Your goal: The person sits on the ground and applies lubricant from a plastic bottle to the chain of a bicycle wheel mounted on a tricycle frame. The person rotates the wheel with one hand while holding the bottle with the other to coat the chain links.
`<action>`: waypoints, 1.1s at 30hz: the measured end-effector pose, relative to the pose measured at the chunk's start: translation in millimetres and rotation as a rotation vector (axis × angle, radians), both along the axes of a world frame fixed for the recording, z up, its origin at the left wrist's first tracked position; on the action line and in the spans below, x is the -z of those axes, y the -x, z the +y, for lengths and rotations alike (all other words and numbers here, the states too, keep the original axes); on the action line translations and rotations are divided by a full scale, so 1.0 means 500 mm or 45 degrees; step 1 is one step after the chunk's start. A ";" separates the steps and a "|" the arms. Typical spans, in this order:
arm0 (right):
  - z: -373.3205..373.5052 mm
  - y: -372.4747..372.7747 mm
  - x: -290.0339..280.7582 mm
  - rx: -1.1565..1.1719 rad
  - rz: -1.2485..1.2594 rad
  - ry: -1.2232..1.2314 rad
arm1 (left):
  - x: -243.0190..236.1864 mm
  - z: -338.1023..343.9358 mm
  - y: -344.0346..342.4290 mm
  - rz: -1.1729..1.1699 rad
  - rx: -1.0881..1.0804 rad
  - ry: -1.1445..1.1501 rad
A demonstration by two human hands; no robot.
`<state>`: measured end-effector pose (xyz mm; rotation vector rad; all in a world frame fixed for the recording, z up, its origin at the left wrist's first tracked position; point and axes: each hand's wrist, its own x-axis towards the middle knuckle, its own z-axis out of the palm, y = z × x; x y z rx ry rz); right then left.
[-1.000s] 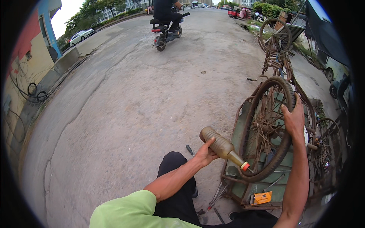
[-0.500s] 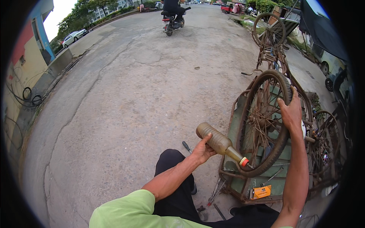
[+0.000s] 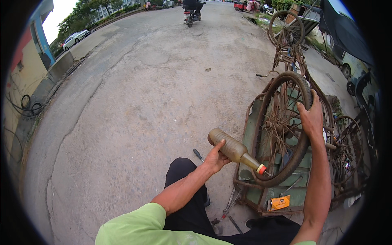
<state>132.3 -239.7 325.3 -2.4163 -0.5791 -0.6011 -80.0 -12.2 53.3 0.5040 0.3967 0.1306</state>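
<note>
My left hand (image 3: 216, 158) is wrapped round a cloudy, ribbed plastic bottle (image 3: 227, 144) with a red and pale cap. The bottle tilts down to the right, and its nozzle tip meets or nearly meets the lower rim of a spoked wheel (image 3: 305, 87). My right hand (image 3: 312, 118) grips the tyre at its right side, with the thumb toward the spokes. The wheel stands tilted over an upturned rusty tricycle cart with a green bed (image 3: 254, 134). Whether any liquid leaves the bottle is too small to see.
A screwdriver (image 3: 198, 154) lies on the ground beside my left knee. Near my feet are pliers-like tools (image 3: 229, 206). An orange box (image 3: 280, 202) and a wrench (image 3: 292, 185) rest on the cart. Another wheel (image 3: 348, 149) stands at right. A scooter (image 3: 190, 17) with a rider is far ahead.
The scooter has moved farther away up the road. My hands, the bottle and the wheel keep nearly the same places, with only a slight shift of the whole view.
</note>
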 end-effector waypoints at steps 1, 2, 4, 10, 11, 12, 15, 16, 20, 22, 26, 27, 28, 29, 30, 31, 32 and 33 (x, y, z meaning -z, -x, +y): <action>0.002 0.001 -0.002 -0.002 0.014 -0.003 | 0.003 0.001 -0.001 -0.005 0.000 -0.006; 0.002 0.001 -0.003 -0.002 0.027 -0.009 | -0.003 0.000 -0.003 0.003 -0.010 0.000; 0.000 0.002 -0.003 0.004 0.020 0.006 | -0.013 -0.006 -0.004 0.017 -0.030 0.012; 0.004 0.004 0.001 0.016 0.000 0.011 | -0.012 0.002 0.007 0.008 -0.012 0.007; 0.006 0.006 0.001 0.021 -0.001 0.014 | -0.011 0.003 0.009 0.002 -0.009 0.008; 0.008 0.009 0.000 0.016 0.008 0.008 | -0.011 0.004 0.011 -0.002 -0.005 0.008; -0.003 0.008 0.003 0.014 0.002 -0.007 | -0.024 -0.006 0.009 0.016 -0.036 -0.002; -0.004 -0.003 0.005 0.011 -0.025 -0.013 | -0.031 -0.007 0.002 0.029 -0.049 -0.009; 0.000 -0.005 0.000 0.034 0.010 0.047 | 0.001 0.007 -0.008 0.036 -0.085 0.027; -0.005 -0.024 0.026 0.016 -0.097 0.098 | 0.006 0.008 -0.009 0.047 -0.124 0.019; -0.012 0.019 0.024 0.054 -0.062 0.059 | 0.006 -0.002 -0.022 0.091 -0.183 -0.068; 0.011 0.071 -0.004 0.093 0.008 -0.008 | 0.012 0.000 -0.019 0.118 -0.209 -0.090; 0.010 0.078 -0.008 0.088 0.021 -0.029 | 0.014 -0.001 -0.022 0.090 -0.192 -0.114; 0.008 0.078 -0.002 0.093 -0.013 -0.014 | 0.015 0.000 -0.021 0.089 -0.188 -0.124; 0.004 0.073 0.004 0.095 -0.048 0.001 | 0.016 0.001 -0.019 0.088 -0.186 -0.134; 0.004 0.071 0.010 0.096 -0.082 0.016 | 0.018 0.002 -0.017 0.088 -0.185 -0.143; 0.009 0.082 0.012 0.065 -0.069 -0.020 | 0.021 0.005 -0.018 0.093 -0.192 -0.153; 0.012 0.099 0.012 0.057 -0.030 -0.049 | 0.024 0.005 -0.019 0.097 -0.194 -0.166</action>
